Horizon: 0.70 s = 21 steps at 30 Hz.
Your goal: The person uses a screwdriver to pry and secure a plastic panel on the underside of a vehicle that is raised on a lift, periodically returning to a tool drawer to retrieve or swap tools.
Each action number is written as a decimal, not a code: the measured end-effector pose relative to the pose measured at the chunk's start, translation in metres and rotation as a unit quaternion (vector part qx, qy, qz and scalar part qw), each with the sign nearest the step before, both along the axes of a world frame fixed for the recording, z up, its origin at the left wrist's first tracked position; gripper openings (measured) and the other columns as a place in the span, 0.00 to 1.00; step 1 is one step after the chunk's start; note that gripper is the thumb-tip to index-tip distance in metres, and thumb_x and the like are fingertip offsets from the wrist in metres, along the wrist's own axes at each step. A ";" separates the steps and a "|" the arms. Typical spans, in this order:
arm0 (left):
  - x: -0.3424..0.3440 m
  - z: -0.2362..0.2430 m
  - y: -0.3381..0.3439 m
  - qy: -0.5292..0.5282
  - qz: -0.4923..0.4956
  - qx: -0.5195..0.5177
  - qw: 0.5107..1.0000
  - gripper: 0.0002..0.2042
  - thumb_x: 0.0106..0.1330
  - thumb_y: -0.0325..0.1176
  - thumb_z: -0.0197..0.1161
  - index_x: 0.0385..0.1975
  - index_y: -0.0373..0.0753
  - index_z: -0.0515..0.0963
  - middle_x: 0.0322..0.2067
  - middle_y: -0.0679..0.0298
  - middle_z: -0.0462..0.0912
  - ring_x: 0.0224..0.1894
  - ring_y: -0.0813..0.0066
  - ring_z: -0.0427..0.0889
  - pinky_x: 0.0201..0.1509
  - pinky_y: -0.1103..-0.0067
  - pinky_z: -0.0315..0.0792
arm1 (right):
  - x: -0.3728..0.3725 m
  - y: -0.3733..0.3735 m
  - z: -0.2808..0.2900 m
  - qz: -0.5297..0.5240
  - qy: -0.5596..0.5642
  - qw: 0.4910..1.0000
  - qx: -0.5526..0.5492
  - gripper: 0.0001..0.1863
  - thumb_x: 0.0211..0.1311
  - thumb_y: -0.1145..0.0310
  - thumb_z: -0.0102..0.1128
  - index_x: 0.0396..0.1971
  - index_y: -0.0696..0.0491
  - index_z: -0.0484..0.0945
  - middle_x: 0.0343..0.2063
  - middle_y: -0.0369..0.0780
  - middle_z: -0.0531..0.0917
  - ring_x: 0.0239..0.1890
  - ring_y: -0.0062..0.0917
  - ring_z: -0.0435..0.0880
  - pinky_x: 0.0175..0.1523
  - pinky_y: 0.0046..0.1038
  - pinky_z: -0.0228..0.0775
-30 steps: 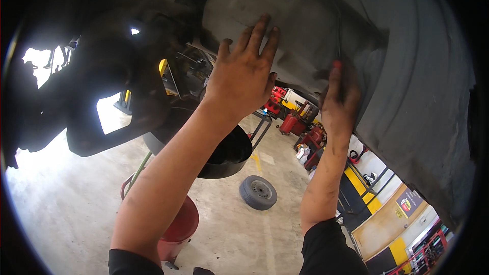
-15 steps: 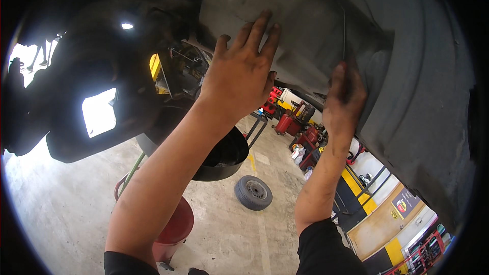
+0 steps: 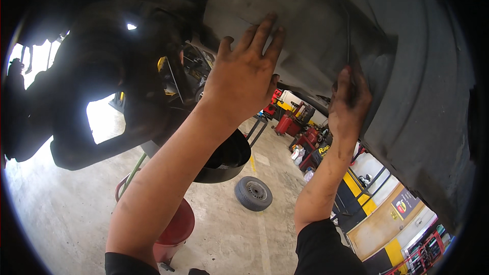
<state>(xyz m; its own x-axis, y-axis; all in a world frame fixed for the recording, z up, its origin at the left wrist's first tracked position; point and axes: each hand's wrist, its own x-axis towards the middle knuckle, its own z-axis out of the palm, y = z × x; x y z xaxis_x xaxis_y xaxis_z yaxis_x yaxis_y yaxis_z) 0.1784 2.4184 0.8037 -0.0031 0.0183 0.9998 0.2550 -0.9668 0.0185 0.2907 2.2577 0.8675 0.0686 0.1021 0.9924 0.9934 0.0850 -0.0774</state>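
Note:
Overhead is the dark grey plastic wheel arch liner (image 3: 305, 30) of a raised car. My left hand (image 3: 242, 71) lies against it with the fingers spread, holding nothing. To the right, my right hand (image 3: 349, 99) is closed around a screwdriver (image 3: 349, 35) whose long thin shaft points up along the liner. Its handle is mostly hidden in my fingers, and I cannot tell what the tip touches. Dark wheel hub and suspension parts (image 3: 97, 71) fill the upper left.
Below my left forearm is a round black drain pan (image 3: 224, 165), with a red drum (image 3: 175, 224) lower down. A wheel with its tyre (image 3: 253, 193) lies on the concrete floor (image 3: 224, 239). Red workshop equipment (image 3: 285, 125) stands further back along the wall.
Both hands and the screwdriver sit slightly further right and lower in the picture. The view of the car parts has shifted a little too. My grip on the screwdriver stays the same.

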 end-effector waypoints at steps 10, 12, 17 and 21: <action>-0.002 0.005 -0.004 0.008 -0.010 0.000 1.000 0.35 0.58 0.37 0.63 0.67 0.40 0.60 0.69 0.56 0.56 0.67 0.59 0.63 0.62 0.58 0.66 | 0.003 -0.005 0.004 0.011 0.023 1.000 0.004 0.17 0.69 0.60 0.57 0.49 0.56 0.75 0.15 0.28 0.69 0.13 0.07 0.61 0.16 0.14 0.49; -0.002 0.006 -0.005 0.008 -0.010 0.001 1.000 0.35 0.58 0.37 0.63 0.67 0.40 0.60 0.69 0.56 0.56 0.67 0.59 0.63 0.62 0.58 0.66 | 0.000 -0.005 0.004 0.015 0.018 1.000 0.011 0.16 0.70 0.60 0.56 0.48 0.56 0.75 0.15 0.28 0.68 0.13 0.07 0.61 0.16 0.14 0.49; -0.003 0.007 -0.006 0.007 -0.001 -0.001 1.000 0.35 0.58 0.38 0.63 0.67 0.40 0.60 0.69 0.55 0.55 0.67 0.59 0.63 0.61 0.56 0.66 | 0.003 -0.010 0.007 -0.011 0.016 1.000 0.004 0.16 0.70 0.59 0.56 0.46 0.56 0.76 0.15 0.28 0.68 0.13 0.07 0.61 0.16 0.14 0.49; -0.004 0.009 -0.008 0.008 -0.005 0.002 1.000 0.35 0.58 0.38 0.63 0.67 0.40 0.60 0.69 0.56 0.55 0.67 0.59 0.63 0.61 0.55 0.66 | 0.000 -0.011 0.009 -0.001 0.028 1.000 -0.002 0.16 0.69 0.58 0.57 0.44 0.56 0.76 0.14 0.28 0.68 0.13 0.08 0.61 0.16 0.15 0.49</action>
